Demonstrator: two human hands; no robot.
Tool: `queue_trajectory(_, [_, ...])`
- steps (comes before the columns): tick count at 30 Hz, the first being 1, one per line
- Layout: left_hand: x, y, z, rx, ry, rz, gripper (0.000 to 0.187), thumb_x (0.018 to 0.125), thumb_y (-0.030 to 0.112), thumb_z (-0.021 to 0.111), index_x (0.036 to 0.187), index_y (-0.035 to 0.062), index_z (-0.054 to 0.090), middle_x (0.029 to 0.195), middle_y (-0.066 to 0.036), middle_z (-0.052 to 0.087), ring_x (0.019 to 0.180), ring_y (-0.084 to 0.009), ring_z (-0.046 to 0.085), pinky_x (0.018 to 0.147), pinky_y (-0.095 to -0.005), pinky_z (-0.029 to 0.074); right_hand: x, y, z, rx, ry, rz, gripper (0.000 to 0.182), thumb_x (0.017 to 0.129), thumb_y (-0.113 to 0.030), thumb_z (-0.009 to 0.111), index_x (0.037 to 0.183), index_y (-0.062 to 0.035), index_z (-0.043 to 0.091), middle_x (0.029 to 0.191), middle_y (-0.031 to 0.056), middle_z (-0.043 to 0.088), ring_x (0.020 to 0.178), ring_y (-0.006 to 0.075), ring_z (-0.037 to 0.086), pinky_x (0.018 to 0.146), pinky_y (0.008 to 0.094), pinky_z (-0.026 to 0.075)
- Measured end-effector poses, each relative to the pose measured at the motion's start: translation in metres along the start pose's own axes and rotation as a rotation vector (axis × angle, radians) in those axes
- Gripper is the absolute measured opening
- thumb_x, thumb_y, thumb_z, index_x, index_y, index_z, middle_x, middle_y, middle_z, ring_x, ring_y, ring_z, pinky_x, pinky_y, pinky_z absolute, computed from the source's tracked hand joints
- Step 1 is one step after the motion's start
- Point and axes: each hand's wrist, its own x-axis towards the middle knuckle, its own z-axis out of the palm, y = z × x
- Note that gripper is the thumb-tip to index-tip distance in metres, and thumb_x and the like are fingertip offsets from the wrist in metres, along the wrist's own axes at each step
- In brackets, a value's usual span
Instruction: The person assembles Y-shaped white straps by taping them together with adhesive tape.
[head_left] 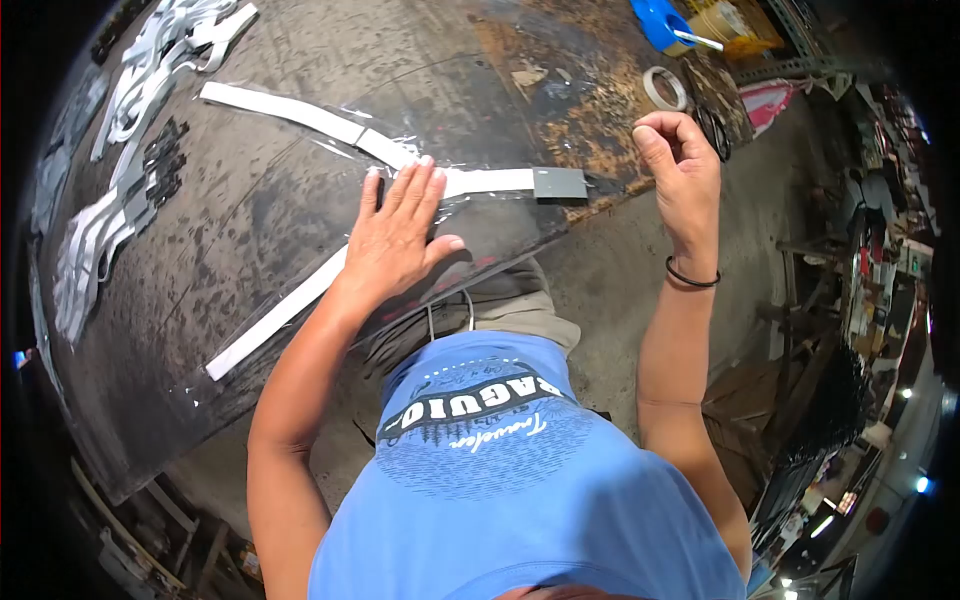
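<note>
My left hand lies flat, fingers stretched out, on a white strap at the place where its arms meet. Clear plastic surrounds the strap; one arm runs to the upper left, and another white arm slants to the lower left. The third arm, to the right, ends in a grey rectangular tab. Raised beyond the table's right edge, my right hand has thumb and forefinger pinched together. Whatever may be between those fingertips is too small to make out.
Grey and white straps lie piled on the left of the dark, worn table. At the upper right are a tape roll, black-handled scissors and a blue object. Farther right, a person is among cluttered racks.
</note>
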Motion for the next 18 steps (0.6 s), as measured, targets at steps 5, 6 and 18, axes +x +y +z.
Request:
queue_trajectory(5, [0.004, -0.011, -0.015, -0.123, 0.145, -0.004, 0.081, 0.094, 0.064, 0.034, 0.150, 0.0061, 0.028, 0.158, -0.015, 0.022, 0.146, -0.0355, 0.018, 0.117, -0.0532, 0.008, -0.008, 0.023, -0.003, -0.048, 0.043, -0.023, 0.013, 0.091, -0.013, 0.066, 0.095, -0.0014, 0.067, 0.085, -0.0014, 0.061, 0.078, 0.0080, 0.055, 0.070, 0.0234, 0.045])
queue_trajectory(6, [0.007, -0.019, -0.024, -0.145, 0.244, -0.002, 0.075, 0.095, 0.059, 0.039, 0.149, 0.0080, 0.032, 0.157, -0.017, 0.025, 0.145, -0.0377, 0.020, 0.116, -0.0543, 0.012, -0.011, 0.025, 0.004, -0.091, 0.043, -0.029, 0.012, 0.091, -0.013, 0.065, 0.095, -0.0015, 0.068, 0.085, 0.0004, 0.062, 0.079, 0.0096, 0.056, 0.071, 0.0243, 0.045])
queue_trajectory(18, [0.031, -0.257, -0.075, 0.451, 0.065, -0.195, 0.046, 0.096, 0.017, 0.049, 0.142, 0.0152, 0.044, 0.150, -0.009, 0.041, 0.140, -0.0346, 0.034, 0.109, -0.0495, 0.033, -0.019, 0.036, 0.141, -0.599, -0.325, -0.349, 0.034, 0.077, -0.025, 0.073, 0.103, -0.0086, 0.059, 0.099, 0.0099, 0.057, 0.096, 0.0329, 0.052, 0.078, 0.0458, 0.042])
